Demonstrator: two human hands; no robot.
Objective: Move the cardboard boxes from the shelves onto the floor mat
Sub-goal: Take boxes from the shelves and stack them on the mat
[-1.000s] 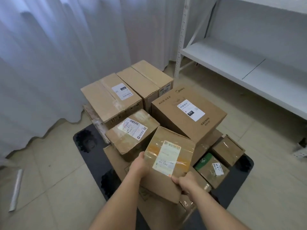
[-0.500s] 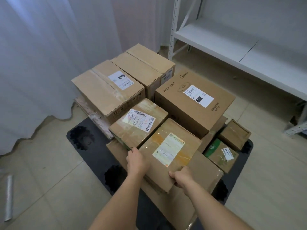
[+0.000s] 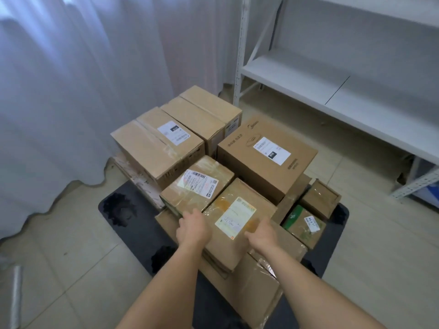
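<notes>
A small cardboard box point(image 3: 228, 248) with a yellow-green label lies on a flat carton point(image 3: 256, 283), which lies on the dark floor mat point(image 3: 133, 224). My left hand point(image 3: 193, 227) rests on the box's left top edge. My right hand point(image 3: 262, 233) rests on its top, beside the label. Neither hand's fingertips show clearly. Several other cardboard boxes fill the mat behind, among them a large one point(image 3: 268, 162) and one with a barcode label point(image 3: 197, 186).
White metal shelves point(image 3: 308, 84) stand at the right, with bare boards in view. A white curtain point(image 3: 71, 91) hangs at the left and back. A green-printed box point(image 3: 304, 224) and a small box point(image 3: 319, 198) sit at the mat's right edge. A plastic roll point(image 3: 15, 298) lies on the floor tiles at left.
The small box came down from a tilted hold onto the flat carton. My hands moved from its near corners to its top.
</notes>
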